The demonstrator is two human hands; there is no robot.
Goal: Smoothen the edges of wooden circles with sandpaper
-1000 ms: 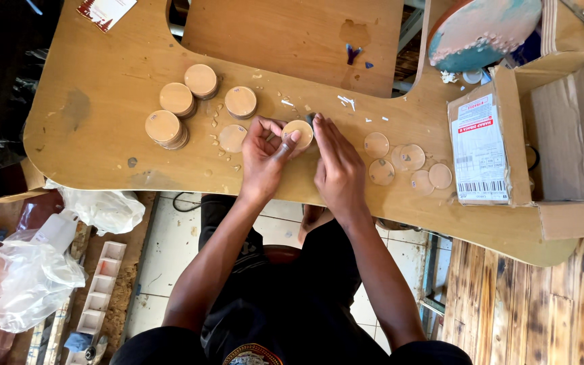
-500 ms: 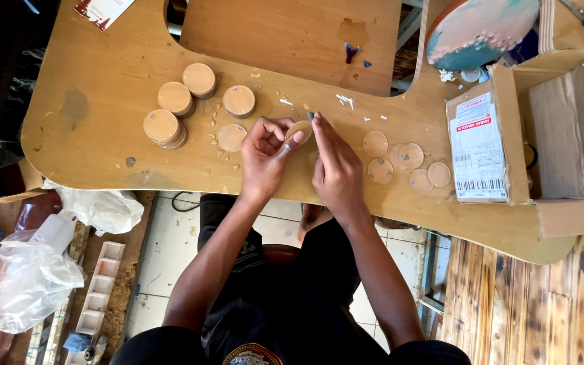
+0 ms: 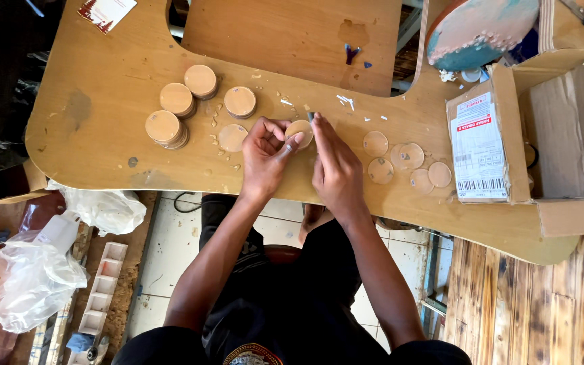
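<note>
My left hand [image 3: 266, 154] pinches a thin round wooden disc [image 3: 299, 132] above the wooden worktable [image 3: 103, 135]. My right hand [image 3: 334, 165] is closed on a small dark tool whose tip [image 3: 310, 116] touches the disc's upper edge. Left of my hands stand short stacks of similar discs [image 3: 165, 128], [image 3: 176, 99], [image 3: 201, 80], [image 3: 240, 101], and one flat disc [image 3: 232, 138]. To the right lie several thinner, clear-looking discs [image 3: 403, 157] flat on the table.
An open cardboard box [image 3: 549, 122] sits at the right edge. A round turquoise-stained board [image 3: 478, 30] leans at the back right. Small shavings [image 3: 345, 101] litter the tabletop. Plastic bags [image 3: 32, 277] and a white tray [image 3: 103, 287] lie on the floor at left.
My hands have stayed in place. The disc has turned slightly in my left fingers while my right hand works along its edge.
</note>
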